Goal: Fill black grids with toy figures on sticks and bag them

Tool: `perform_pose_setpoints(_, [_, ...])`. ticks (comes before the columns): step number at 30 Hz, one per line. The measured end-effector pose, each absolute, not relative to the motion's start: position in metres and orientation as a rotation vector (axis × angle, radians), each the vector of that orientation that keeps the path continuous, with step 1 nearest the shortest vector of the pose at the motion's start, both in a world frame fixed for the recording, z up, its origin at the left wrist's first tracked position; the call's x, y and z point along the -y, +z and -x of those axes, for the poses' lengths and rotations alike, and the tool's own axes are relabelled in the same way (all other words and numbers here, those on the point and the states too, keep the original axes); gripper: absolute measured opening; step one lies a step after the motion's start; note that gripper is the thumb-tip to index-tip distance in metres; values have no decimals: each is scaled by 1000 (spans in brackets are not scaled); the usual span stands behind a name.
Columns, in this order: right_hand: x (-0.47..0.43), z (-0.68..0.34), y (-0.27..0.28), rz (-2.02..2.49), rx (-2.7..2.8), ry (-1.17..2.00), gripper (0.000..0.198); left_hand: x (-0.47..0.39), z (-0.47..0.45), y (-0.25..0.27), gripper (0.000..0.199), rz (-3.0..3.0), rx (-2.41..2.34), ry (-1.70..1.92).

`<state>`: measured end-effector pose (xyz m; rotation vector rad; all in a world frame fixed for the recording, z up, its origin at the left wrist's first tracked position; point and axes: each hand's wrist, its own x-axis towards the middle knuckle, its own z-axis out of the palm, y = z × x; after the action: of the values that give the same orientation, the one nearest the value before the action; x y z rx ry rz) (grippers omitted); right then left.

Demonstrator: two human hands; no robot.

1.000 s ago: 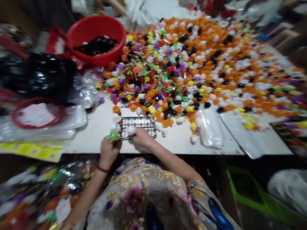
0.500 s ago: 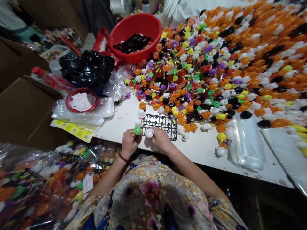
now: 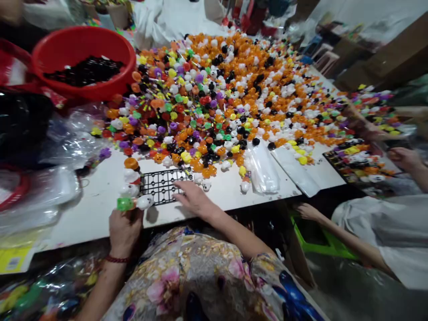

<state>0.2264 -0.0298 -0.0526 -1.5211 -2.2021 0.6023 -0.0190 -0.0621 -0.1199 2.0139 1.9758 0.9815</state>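
A black plastic grid (image 3: 163, 185) lies near the table's front edge. Along its left side stands a row of small toy heads: an orange one (image 3: 131, 163), white ones and a green one (image 3: 125, 204). Beside the green one, a white toy head (image 3: 145, 202) sits over the grid's near left corner. My left hand (image 3: 125, 227) is closed at that corner, its fingertips partly hidden under the green toy. Fingers stretched out and apart, my right hand (image 3: 192, 198) reaches over the grid's right part, holding nothing.
A large heap of colourful toys (image 3: 214, 107) covers the table's back. A red basin (image 3: 83, 38) with black pieces stands back left. Clear plastic bags (image 3: 262, 171) lie to the right. Another person's hand (image 3: 309, 211) and a green crate (image 3: 321, 245) are at right.
The view has swung right, bringing a co-worker into sight. My right hand has let go of the white toy head, now beside the green one, and opened its fingers over the grid.
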Motion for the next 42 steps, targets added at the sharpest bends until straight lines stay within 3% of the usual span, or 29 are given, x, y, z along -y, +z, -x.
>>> perform_pose_setpoints(9, [81,-406,-78,2139,1757,-85,46,67,32,-114,21,-2023,-2164,984])
perform_pose_setpoints(19, [51,-345,-104,1749,1865,131,46,73,40,-114,25,-1875,-2229,1069])
perform_pose_setpoints(27, [25,-354,-92,1884,1935,62,33,109,19,-116,23,-1975,-2163,1550])
perform_pose_setpoints(34, [24,-294,-81,1520,2060,186,19,98,0,-98,34,-2120,-2062,1645])
perform_pose_setpoints(42, [16,-221,-78,1210,2275,310,20,89,0,-70,58,-2224,-2089,1595])
